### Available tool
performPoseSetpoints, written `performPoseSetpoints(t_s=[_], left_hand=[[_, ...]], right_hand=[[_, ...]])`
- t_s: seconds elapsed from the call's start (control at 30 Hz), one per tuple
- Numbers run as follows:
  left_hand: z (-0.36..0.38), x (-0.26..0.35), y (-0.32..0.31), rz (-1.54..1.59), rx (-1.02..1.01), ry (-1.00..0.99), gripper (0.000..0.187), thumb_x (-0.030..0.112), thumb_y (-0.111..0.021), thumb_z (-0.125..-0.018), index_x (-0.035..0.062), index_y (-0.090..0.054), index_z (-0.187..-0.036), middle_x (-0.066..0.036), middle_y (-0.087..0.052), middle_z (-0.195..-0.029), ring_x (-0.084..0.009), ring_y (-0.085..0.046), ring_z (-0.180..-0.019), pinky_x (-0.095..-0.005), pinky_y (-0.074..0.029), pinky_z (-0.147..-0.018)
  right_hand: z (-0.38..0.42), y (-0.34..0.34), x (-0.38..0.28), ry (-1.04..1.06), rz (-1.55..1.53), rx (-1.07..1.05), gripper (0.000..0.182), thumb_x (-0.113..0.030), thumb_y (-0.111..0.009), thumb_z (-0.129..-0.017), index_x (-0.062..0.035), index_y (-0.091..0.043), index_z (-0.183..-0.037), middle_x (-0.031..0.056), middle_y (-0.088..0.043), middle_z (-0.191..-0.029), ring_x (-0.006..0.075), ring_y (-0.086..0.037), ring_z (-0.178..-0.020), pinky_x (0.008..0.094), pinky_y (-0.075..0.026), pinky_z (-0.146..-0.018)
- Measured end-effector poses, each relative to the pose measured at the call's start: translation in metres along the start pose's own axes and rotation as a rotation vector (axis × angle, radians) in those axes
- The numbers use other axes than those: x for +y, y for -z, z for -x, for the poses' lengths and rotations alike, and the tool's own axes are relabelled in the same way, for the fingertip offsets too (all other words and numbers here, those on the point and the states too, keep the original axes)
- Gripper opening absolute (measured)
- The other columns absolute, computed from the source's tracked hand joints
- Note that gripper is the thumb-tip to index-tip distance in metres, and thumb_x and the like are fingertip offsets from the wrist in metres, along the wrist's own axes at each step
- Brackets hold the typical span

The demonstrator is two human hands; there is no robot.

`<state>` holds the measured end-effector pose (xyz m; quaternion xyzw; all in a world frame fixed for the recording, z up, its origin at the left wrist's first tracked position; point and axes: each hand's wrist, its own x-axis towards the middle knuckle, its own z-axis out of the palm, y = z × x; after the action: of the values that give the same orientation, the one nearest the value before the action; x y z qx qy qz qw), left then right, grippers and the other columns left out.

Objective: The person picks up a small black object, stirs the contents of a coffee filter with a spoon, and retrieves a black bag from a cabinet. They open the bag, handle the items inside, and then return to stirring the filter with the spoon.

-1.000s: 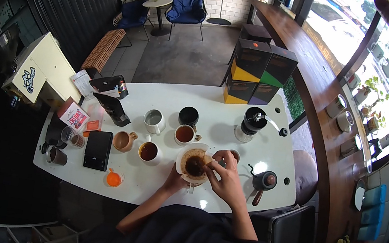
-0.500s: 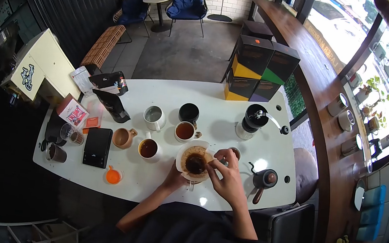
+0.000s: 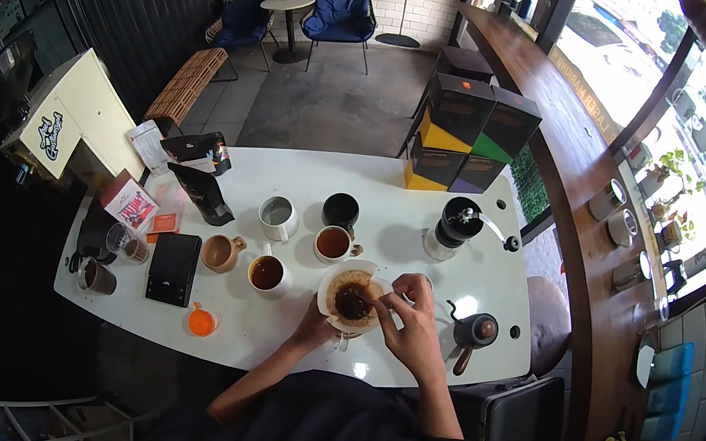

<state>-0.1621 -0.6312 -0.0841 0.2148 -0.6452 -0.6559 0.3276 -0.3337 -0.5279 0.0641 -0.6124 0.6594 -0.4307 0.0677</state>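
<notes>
A coffee dripper point(image 3: 344, 337) with a handle is held near the table's front edge, my left hand point(image 3: 318, 324) wrapped round its lower left side. Inside it sits a paper filter point(image 3: 336, 279), stained brown, with dark wet coffee grounds point(image 3: 353, 301) at the bottom. The fingertips of my right hand point(image 3: 411, 323) are pinched together at the filter's right edge. Just behind the dripper stands a mug of reddish-brown coffee point(image 3: 333, 243). A white mug point(image 3: 267, 273) with dark liquid is to its left. Behind my right hand, a cup is mostly hidden.
A gooseneck kettle point(image 3: 475, 331) and a hand grinder point(image 3: 458, 229) stand on the right. Further left are a brown cup point(image 3: 221, 253), a black scale point(image 3: 174, 268) and an orange cup point(image 3: 202, 321). Stacked boxes point(image 3: 459, 136) rise at the back right of the white table point(image 3: 263, 348).
The camera view has shifted slightly. Both hands stay at the dripper and filter, with the right fingers still pinched at the filter's edge.
</notes>
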Motion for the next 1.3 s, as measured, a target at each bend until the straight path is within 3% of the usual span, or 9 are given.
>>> performPoseSetpoints(t_s=[0.63, 0.7, 0.83, 0.9, 1.07, 1.2, 1.3], left_hand=[[-0.001, 0.005, -0.001, -0.109, -0.024, -0.037, 0.083, 0.006, -0.09, -0.077, 0.0061, -0.046, -0.148, -0.01, -0.06, -0.142, -0.0196, -0.062, -0.127, -0.0377, -0.053, -0.109], [-0.002, 0.007, -0.005, 0.105, 0.064, 0.035, 0.081, 0.004, -0.094, -0.068, 0.0036, -0.056, -0.139, -0.008, -0.068, -0.132, -0.0185, -0.066, -0.12, -0.0366, -0.053, -0.106], [-0.002, 0.013, -0.006, 0.119, 0.049, 0.081, 0.08, 0.003, -0.094, -0.068, 0.0034, -0.056, -0.139, -0.008, -0.068, -0.13, -0.0182, -0.066, -0.12, -0.0365, -0.053, -0.107], [-0.002, 0.021, -0.005, -0.052, 0.045, 0.006, 0.08, 0.004, -0.095, -0.067, 0.0033, -0.057, -0.138, -0.008, -0.069, -0.129, -0.0182, -0.066, -0.12, -0.0366, -0.053, -0.106], [-0.003, 0.006, -0.005, 0.011, 0.072, 0.002, 0.081, 0.005, -0.096, -0.066, 0.0033, -0.057, -0.137, -0.008, -0.068, -0.13, -0.0187, -0.066, -0.119, -0.0367, -0.053, -0.106], [-0.002, 0.0, -0.004, 0.093, 0.076, 0.064, 0.079, 0.006, -0.096, -0.068, 0.0034, -0.058, -0.136, -0.009, -0.068, -0.13, -0.0195, -0.066, -0.119, -0.0368, -0.053, -0.106], [-0.003, 0.006, -0.005, -0.012, 0.073, -0.007, 0.077, 0.007, -0.095, -0.069, 0.0037, -0.058, -0.136, -0.009, -0.068, -0.13, -0.0193, -0.067, -0.118, -0.0367, -0.053, -0.106]], right_hand=[[0.0, 0.002, -0.004, 0.009, -0.01, -0.076, 0.012, -0.013, -0.078, -0.089, -0.0031, -0.072, -0.095, 0.0115, -0.054, -0.109, 0.0298, -0.056, -0.106, 0.0425, -0.048, -0.094], [0.0, 0.004, -0.004, 0.014, -0.016, -0.103, 0.012, -0.013, -0.078, -0.089, -0.0037, -0.072, -0.095, 0.0113, -0.055, -0.109, 0.0298, -0.055, -0.106, 0.0426, -0.048, -0.093], [0.005, 0.0, 0.005, 0.034, -0.031, -0.104, 0.014, -0.014, -0.079, -0.088, -0.0061, -0.073, -0.099, 0.0118, -0.055, -0.112, 0.0312, -0.055, -0.107, 0.0443, -0.046, -0.093], [0.004, -0.001, 0.008, 0.049, -0.062, -0.085, 0.016, -0.015, -0.079, -0.088, -0.0073, -0.073, -0.101, 0.0124, -0.056, -0.114, 0.0322, -0.055, -0.107, 0.0449, -0.044, -0.092], [-0.001, -0.002, 0.007, 0.133, 0.11, -0.011, 0.017, -0.016, -0.08, -0.087, -0.0069, -0.074, -0.1, 0.0114, -0.058, -0.112, 0.0307, -0.055, -0.107, 0.0444, -0.043, -0.092], [-0.001, 0.0, 0.001, 0.068, 0.074, -0.062, 0.012, -0.011, -0.079, -0.086, -0.0053, -0.071, -0.093, 0.0115, -0.055, -0.109, 0.0336, -0.055, -0.111, 0.047, -0.045, -0.098], [0.002, 0.0, 0.003, 0.064, 0.061, -0.088, 0.012, -0.011, -0.079, -0.086, -0.005, -0.07, -0.093, 0.0117, -0.055, -0.108, 0.0332, -0.055, -0.11, 0.0463, -0.045, -0.098]])
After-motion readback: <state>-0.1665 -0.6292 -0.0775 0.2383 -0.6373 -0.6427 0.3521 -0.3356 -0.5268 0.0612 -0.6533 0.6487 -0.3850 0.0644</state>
